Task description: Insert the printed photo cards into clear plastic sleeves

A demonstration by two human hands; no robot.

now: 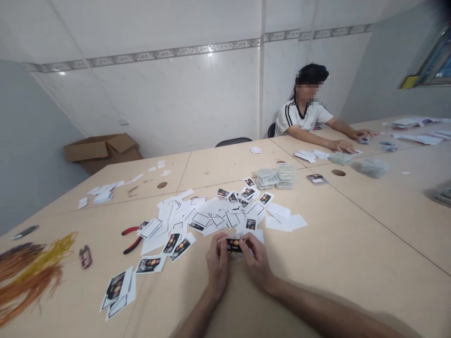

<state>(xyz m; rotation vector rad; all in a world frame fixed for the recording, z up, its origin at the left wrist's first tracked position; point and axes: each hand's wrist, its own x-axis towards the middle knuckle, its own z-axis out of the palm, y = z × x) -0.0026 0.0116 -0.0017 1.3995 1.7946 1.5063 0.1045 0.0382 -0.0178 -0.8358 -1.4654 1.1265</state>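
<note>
Our left hand (pixel 217 265) and right hand (pixel 258 263) are together at lower centre, both clamped on a small black printed card (pixel 234 245) held just above the pale table (pixel 355 249). Something translucent sits under the card, too blurred to name. Just left of our hands lie loose printed photo cards (pixel 172 243), and at lower left a small stack of white-bordered cards (pixel 117 292) rests near the table edge. Ahead of our hands spreads a scattered heap of white paper pieces (pixel 206 211), with more printed cards along its far side. To the left are red-handled pliers (pixel 132 239), a small pinkish object (pixel 85 257), and bundles of orange cord (pixel 26 295) with yellow cord (pixel 54 253) at the far left. Beyond the heap, stacked clear plastic packets (pixel 276 177) sit upper centre. Farther off at upper right, a seated co-worker (pixel 305 105) in a white shirt has both hands on papers (pixel 312 155). A cardboard box (pixel 102 150) stands on the floor at upper left, against the tiled wall (pixel 169 98).
</note>
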